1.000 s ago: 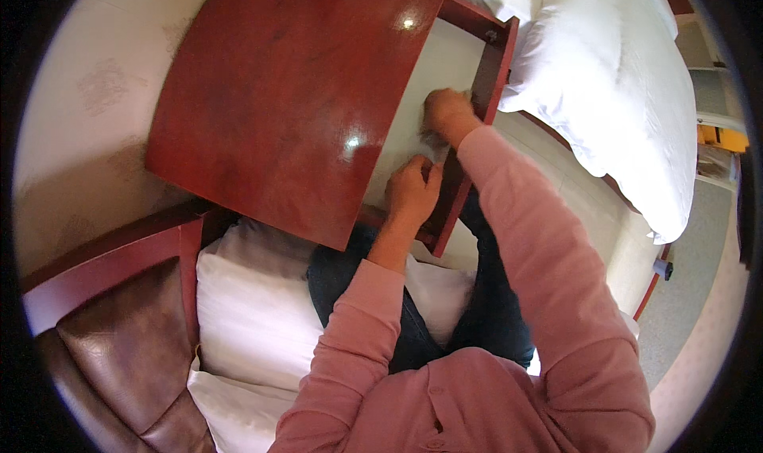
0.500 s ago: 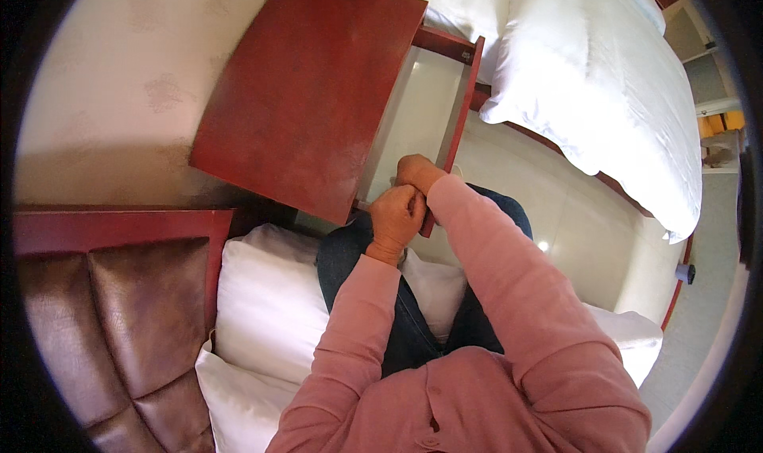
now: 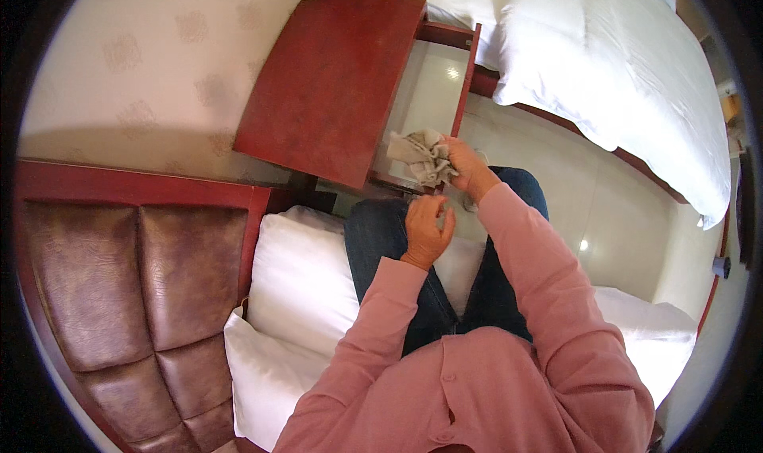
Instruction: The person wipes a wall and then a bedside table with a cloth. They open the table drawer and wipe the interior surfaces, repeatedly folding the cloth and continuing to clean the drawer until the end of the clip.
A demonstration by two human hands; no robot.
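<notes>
A crumpled greyish cloth is bunched in the fingers of my right hand, over the near end of a pulled-out drawer. The drawer has a pale inside and a dark red front, and it belongs to a red wooden nightstand. Just below the cloth, my left hand is raised with its fingers loosely bent and apart, holding nothing. It sits close to the drawer's near corner, above my knees. The cloth hides part of the drawer's near end.
To the right of the drawer stands a bed with white bedding, beyond a strip of shiny tiled floor. White pillows lie at my left, beside a brown padded headboard. A patterned wall rises behind the nightstand.
My hands, earlier together at the drawer's near end, have come apart. The cloth now shows in my right hand, and my left hand has drawn back toward me. The view has shifted slightly.
</notes>
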